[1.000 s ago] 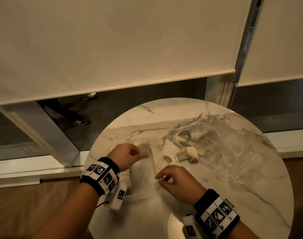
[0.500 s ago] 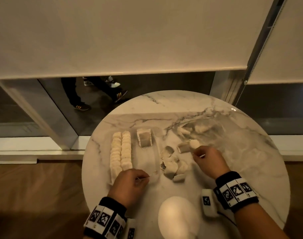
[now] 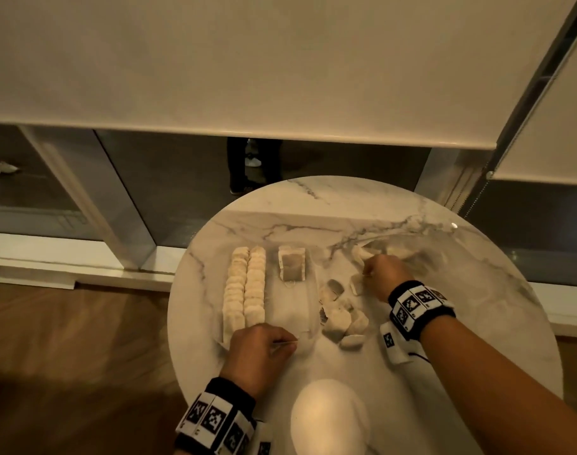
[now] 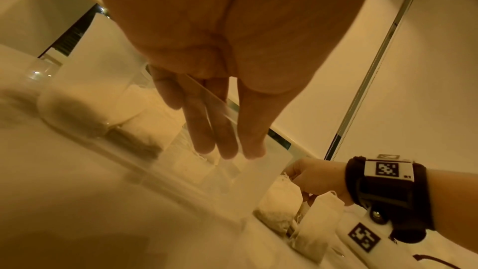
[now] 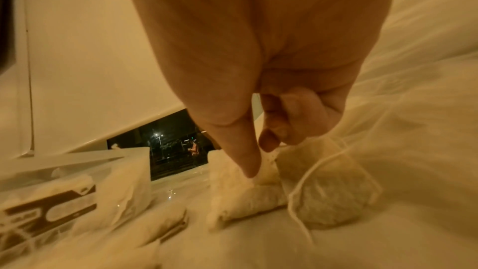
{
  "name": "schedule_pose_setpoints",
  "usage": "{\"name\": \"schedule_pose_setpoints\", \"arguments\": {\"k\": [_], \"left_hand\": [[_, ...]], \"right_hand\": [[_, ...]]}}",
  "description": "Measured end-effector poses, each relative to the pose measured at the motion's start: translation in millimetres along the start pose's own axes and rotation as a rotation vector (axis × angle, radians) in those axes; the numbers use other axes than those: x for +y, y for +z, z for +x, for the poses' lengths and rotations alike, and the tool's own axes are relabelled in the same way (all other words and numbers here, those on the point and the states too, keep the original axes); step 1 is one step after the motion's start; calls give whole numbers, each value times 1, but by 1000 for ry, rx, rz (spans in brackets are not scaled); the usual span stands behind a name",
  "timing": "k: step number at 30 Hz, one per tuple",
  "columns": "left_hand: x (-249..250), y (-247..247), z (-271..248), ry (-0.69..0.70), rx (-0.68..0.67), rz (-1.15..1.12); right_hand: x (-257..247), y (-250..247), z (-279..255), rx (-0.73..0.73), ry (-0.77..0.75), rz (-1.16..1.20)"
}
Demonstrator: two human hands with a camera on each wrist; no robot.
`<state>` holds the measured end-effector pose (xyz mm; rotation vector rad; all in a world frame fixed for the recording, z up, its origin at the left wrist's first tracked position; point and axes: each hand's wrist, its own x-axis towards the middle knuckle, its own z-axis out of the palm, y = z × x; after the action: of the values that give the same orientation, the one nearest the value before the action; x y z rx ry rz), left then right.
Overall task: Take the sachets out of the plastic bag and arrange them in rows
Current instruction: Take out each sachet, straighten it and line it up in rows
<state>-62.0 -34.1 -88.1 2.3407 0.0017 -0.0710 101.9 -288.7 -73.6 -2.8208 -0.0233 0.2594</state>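
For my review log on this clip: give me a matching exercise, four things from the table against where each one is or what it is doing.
Things:
1. left hand
2. right hand
3. two finished rows of sachets
4. loose pile of sachets

Places or states:
A. lined up at the table's left
B. heaped between the clear box and the right wrist
C. pinching the near edge of the clear box
D. picking at a sachet near the plastic bag

Pairs: 1-C, 2-D, 3-A, 4-B
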Motion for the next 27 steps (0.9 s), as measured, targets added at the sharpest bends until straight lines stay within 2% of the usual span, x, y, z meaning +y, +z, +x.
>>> {"name": "schedule_pose_setpoints", "arguments": {"k": [2, 6, 10, 14, 18, 23, 27], "left_hand": [[1, -1, -2, 7, 9, 4], [1, -5, -3, -4, 9, 1], [2, -10, -4, -9, -8, 41], [1, -11, -5, -38, -7, 46], [3, -11, -4, -49, -25, 48], [2, -11, -5, -53, -20, 23], [3, -11, -7, -56, -21, 11]], "right_hand": [[-4, -8, 3, -22, 5, 4], [-13, -30, 3, 38, -36, 62], [-39, -55, -8, 79, -163, 180], [-74, -65, -14, 16, -280, 250], [-108, -57, -6, -82, -338, 151], [-139, -36, 6, -319, -407, -47], [-152, -18, 17, -359, -403, -244]]}}
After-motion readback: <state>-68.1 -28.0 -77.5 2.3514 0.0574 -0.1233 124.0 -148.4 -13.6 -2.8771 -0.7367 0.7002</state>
